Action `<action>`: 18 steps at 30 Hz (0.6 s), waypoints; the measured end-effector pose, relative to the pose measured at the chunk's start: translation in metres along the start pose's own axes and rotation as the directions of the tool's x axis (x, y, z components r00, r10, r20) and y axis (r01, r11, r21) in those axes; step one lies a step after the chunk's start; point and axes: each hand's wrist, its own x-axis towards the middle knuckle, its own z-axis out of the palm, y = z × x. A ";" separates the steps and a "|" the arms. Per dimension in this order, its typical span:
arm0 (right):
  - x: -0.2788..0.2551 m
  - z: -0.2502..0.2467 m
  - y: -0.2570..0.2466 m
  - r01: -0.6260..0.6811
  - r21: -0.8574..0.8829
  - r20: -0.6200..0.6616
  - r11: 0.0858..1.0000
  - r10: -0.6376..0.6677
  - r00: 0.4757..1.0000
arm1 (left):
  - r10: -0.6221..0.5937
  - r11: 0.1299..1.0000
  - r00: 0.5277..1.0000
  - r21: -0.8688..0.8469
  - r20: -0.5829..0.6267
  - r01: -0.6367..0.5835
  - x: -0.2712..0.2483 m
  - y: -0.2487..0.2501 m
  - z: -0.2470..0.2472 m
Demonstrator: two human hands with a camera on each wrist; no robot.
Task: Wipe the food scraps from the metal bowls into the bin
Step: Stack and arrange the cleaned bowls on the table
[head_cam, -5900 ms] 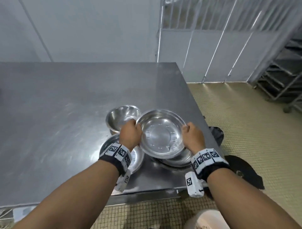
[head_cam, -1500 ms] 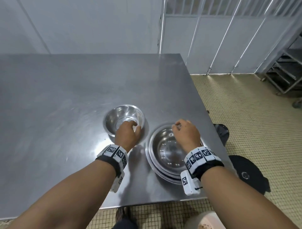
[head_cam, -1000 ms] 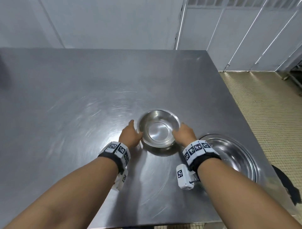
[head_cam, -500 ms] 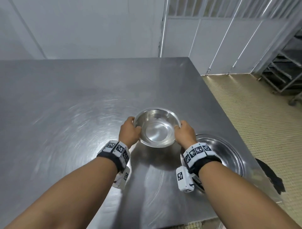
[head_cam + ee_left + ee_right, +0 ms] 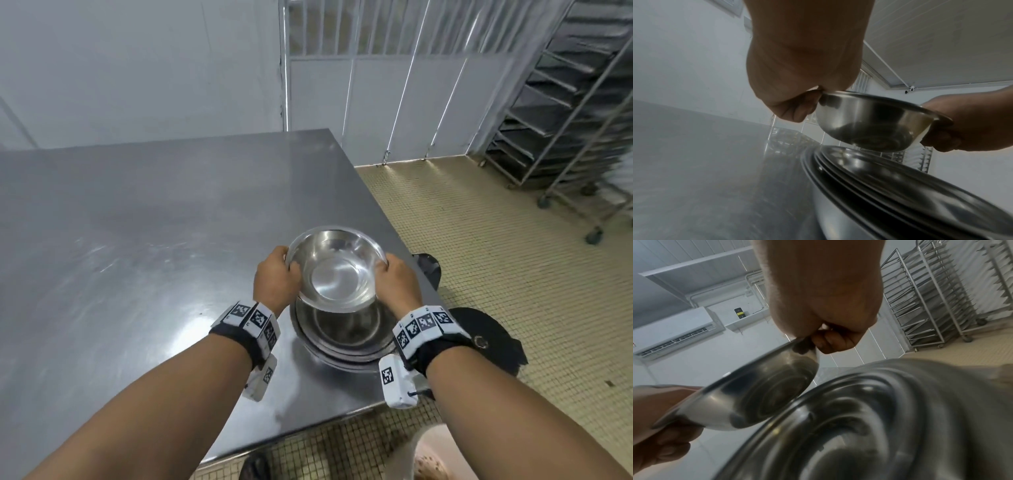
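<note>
above the stacked bowls, both hands' fingers clasp the small bowl's rim.

Both hands curled, gripping.

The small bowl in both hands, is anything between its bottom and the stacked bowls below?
Nothing: the left wrist view shows a bare gap between the small bowl and the stacked bowls.
</note>
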 end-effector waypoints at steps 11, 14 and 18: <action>-0.026 -0.025 0.083 0.068 -0.136 0.228 0.988 -0.035 0.973 | -0.147 0.953 0.989 0.266 -0.003 0.143 -0.068 0.006 0.056; -0.026 -0.025 0.085 0.095 -0.166 0.248 0.982 -0.051 0.967 | -0.152 0.929 0.988 0.339 -0.011 0.147 -0.072 0.004 0.058; -0.022 -0.022 0.085 0.084 -0.158 0.220 0.984 -0.048 0.974 | -0.156 0.910 0.988 0.391 0.019 0.137 -0.063 -0.001 0.058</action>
